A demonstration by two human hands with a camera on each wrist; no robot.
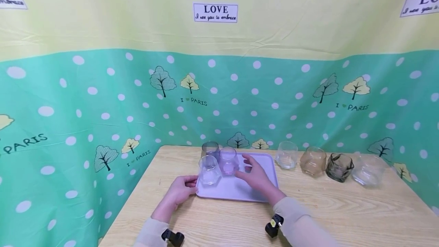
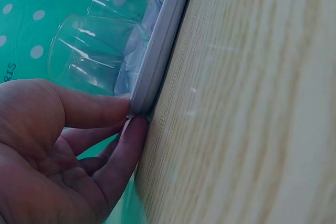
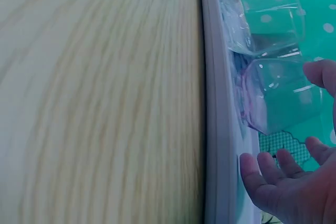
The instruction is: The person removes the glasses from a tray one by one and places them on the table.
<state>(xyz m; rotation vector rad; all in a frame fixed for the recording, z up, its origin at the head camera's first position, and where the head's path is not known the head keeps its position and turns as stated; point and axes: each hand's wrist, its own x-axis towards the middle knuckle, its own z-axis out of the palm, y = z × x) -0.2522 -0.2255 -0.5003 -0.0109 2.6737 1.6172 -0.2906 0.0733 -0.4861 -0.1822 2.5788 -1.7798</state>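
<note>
A light purple tray point(image 1: 236, 193) lies on the wooden table with three glasses on its left half: a clear glass point(image 1: 210, 176) in front, a pink-tinted glass point(image 1: 229, 163) to its right and a grey glass point(image 1: 210, 148) behind. My left hand point(image 1: 181, 190) pinches the tray's left front corner; in the left wrist view the thumb point(image 2: 100, 106) bears on the rim and a finger sits lower against it. Over the tray, my right hand point(image 1: 255, 174) is spread beside the pink-tinted glass, with a gap between fingers and glass in the right wrist view.
Right of the tray stands a row of glasses: a clear tumbler point(image 1: 287, 157), an amber glass point(image 1: 313, 163), a dark faceted glass point(image 1: 339, 167) and a wide clear glass point(image 1: 368, 172). A patterned green and yellow curtain point(image 1: 240, 98) hangs behind the wooden table point(image 1: 219, 224).
</note>
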